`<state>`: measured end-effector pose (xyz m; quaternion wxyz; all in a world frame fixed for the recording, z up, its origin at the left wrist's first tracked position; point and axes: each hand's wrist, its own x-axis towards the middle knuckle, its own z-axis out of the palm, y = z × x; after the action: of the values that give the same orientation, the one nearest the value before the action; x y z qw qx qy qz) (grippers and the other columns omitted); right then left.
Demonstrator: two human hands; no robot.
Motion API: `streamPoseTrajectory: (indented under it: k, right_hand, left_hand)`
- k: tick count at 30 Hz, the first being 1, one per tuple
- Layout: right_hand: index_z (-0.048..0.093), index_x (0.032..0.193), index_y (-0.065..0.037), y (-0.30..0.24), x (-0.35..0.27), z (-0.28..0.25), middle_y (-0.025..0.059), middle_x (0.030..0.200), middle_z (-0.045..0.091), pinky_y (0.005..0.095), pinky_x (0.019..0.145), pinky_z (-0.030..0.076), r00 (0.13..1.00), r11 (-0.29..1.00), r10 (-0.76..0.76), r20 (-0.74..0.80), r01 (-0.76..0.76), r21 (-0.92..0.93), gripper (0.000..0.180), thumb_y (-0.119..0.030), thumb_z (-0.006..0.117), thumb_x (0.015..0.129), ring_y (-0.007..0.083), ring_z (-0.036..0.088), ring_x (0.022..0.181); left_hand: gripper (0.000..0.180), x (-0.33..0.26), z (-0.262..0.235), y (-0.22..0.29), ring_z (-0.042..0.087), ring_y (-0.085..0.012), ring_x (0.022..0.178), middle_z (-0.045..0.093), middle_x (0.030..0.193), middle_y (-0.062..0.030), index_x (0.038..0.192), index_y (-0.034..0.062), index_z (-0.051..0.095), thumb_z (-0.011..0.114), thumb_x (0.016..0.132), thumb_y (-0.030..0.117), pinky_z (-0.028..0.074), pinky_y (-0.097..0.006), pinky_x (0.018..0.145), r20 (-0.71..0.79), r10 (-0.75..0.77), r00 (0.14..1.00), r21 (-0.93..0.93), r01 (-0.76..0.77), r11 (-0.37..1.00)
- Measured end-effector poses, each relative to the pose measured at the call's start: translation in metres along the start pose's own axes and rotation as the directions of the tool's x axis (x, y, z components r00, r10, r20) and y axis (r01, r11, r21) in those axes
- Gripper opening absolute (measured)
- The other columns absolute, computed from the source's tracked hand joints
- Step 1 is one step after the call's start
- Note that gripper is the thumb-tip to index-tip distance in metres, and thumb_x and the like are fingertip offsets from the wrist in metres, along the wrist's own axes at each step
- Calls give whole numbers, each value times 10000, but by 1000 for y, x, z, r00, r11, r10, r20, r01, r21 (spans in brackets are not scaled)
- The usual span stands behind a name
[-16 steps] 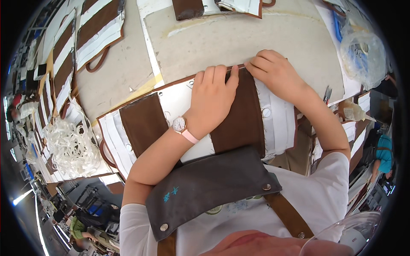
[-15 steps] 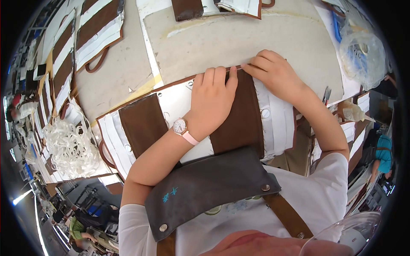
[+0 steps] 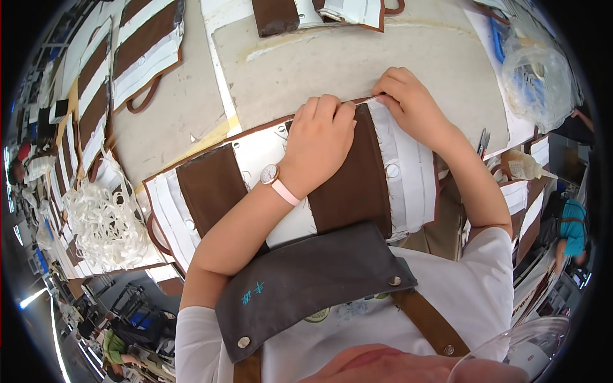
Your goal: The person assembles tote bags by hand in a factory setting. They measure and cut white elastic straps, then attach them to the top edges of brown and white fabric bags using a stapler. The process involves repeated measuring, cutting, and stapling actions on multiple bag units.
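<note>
A bag panel lies before me, white with broad dark-brown bands, reddish-brown edging and round metal snaps. A brown loop handle juts from its left end. My left hand presses on the panel, its fingers bent together over the far edge beside the right brown band. Farther right, my right hand pinches the far edge of the panel, at the top of the white strip. Fingertips hide the exact spot being gripped.
Similar bag panels lie at the far left, and another piece at the far middle. A heap of white tape strips sits at left. On the right are a clear plastic bag, tweezers and a squeeze bottle.
My right hand has shifted right along the panel's far edge and is more tightly bent. My left hand's fingers have curled in more. The panel has barely moved.
</note>
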<state>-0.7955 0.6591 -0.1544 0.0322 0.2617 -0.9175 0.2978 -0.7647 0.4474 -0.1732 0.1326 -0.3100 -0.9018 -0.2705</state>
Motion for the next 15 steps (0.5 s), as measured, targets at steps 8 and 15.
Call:
streamPoseTrajectory:
  k: [8,15]
  right_hand:
    - [596,865,-35,-4,-8,2,74,886,552,362,785,477,973,920,-214,85,230,-318,151,16,597,723,268,531,897]
    - [600,902,-18,1,-13,-4,94,887,572,369,781,479,993,974,-115,-17,109,-201,166,35,587,745,289,546,877]
  left_hand:
    - [418,8,1,2,494,-232,785,472,847,-68,1205,151,643,636,794,77,442,-342,712,52,6,999,81,-10,997]
    - [390,11,8,13,481,-213,765,478,833,-63,1161,83,645,619,771,78,424,-318,670,75,101,992,293,-119,949]
